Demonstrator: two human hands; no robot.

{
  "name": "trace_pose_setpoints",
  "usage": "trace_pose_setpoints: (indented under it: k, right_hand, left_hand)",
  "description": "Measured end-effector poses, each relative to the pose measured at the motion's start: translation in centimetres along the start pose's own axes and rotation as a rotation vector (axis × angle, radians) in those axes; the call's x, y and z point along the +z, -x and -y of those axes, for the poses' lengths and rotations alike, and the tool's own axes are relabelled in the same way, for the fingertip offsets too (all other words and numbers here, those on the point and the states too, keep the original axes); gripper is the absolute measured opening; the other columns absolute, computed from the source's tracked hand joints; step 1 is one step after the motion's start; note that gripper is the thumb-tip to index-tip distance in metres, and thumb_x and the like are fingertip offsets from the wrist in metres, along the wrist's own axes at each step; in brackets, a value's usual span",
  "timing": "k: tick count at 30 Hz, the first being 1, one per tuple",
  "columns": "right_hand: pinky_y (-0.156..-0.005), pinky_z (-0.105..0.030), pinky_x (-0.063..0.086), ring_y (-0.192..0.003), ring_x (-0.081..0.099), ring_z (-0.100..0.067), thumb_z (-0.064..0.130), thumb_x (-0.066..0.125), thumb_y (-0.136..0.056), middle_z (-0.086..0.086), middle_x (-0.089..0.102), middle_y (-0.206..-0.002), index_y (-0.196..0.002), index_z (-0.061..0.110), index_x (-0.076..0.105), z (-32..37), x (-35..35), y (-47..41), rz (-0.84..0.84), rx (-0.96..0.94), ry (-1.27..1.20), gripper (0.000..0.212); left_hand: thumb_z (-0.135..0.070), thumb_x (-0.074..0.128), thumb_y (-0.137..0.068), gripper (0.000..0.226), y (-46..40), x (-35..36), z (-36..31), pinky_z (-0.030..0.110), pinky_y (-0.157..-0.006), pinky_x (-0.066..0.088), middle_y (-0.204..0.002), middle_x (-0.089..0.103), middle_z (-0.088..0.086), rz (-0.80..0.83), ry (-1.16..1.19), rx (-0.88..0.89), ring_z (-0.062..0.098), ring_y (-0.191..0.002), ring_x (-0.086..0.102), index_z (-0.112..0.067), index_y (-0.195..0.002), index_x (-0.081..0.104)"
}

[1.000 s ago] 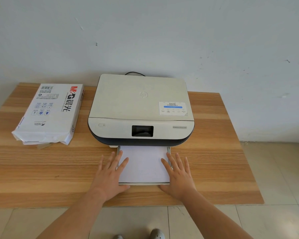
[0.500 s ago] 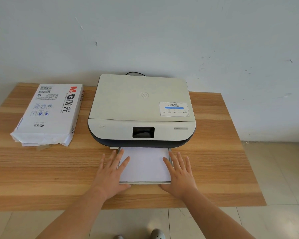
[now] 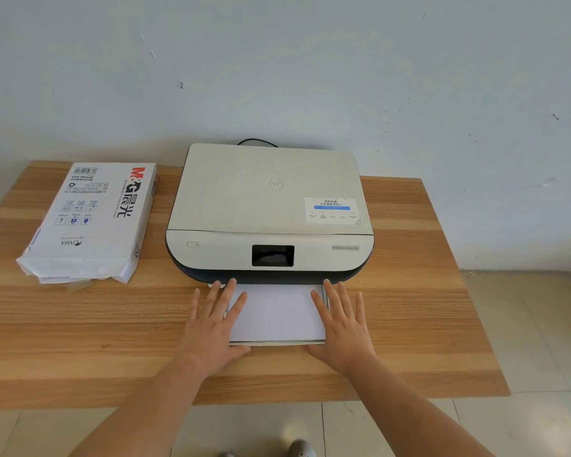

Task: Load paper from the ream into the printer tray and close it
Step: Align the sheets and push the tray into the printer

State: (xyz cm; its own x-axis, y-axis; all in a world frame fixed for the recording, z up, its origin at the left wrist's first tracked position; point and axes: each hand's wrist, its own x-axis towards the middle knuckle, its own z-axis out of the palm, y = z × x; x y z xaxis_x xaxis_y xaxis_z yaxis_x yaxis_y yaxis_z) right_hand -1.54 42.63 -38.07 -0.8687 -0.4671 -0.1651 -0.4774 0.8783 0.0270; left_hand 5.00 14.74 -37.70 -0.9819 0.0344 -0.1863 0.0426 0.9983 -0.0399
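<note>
A beige printer (image 3: 271,199) stands at the middle of the wooden table. Its tray (image 3: 277,342) sticks out at the front with white paper (image 3: 276,313) lying in it. My left hand (image 3: 213,328) lies flat over the tray's left edge, fingers spread, thumb at the front left corner. My right hand (image 3: 342,328) lies flat over the right edge, thumb at the front right corner. The opened white paper ream (image 3: 89,222) lies on the table to the left of the printer.
The table's front edge (image 3: 277,395) runs just below my wrists, with tiled floor beyond it. A white wall stands right behind the printer, where a black cable (image 3: 256,141) loops out. The table top ends to the right at about (image 3: 459,275).
The tray has slid further into the printer, pushed by both hands moving forward. Less of the paper shows than a second ago.
</note>
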Motion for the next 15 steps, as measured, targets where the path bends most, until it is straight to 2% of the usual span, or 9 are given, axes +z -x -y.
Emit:
trace_pose_setpoints:
  k: [6,11,15]
  right_hand:
    - [-0.114,-0.063,0.000,-0.147,-0.010,-0.037,0.075,0.058,-0.068,-0.011,-0.003,-0.162,-0.153,0.027,-0.002,-0.1,-0.3,-0.7,0.016,0.035,-0.005,0.115]
    - [-0.114,-0.064,-0.001,-0.147,-0.013,-0.036,0.076,0.056,-0.070,-0.010,-0.008,-0.162,-0.152,0.027,-0.006,-0.2,-0.5,-1.2,0.020,0.027,0.018,0.114]
    - [-0.114,-0.064,-0.002,-0.147,-0.012,-0.036,0.075,0.057,-0.070,-0.010,-0.007,-0.162,-0.153,0.027,-0.003,-0.1,-1.0,-1.8,0.010,0.028,0.021,0.113]
  left_hand:
    - [-0.081,0.049,-0.069,0.108,-0.5,-0.3,-0.1,0.058,-0.115,-0.006,-0.159,-0.016,0.005,0.013,-0.007,-0.019,0.030,-0.145,-0.013,-0.030,-0.150,-0.001]
    - [-0.080,0.040,-0.075,0.105,-1.0,-0.6,-0.3,0.057,-0.113,-0.015,-0.154,-0.033,0.005,0.002,-0.038,-0.026,0.030,-0.141,-0.028,-0.030,-0.144,-0.022]
    - [-0.081,0.042,-0.074,0.108,-1.5,-1.0,0.0,0.059,-0.114,-0.011,-0.155,-0.030,0.005,-0.004,-0.033,-0.036,0.030,-0.143,-0.026,-0.028,-0.147,-0.016]
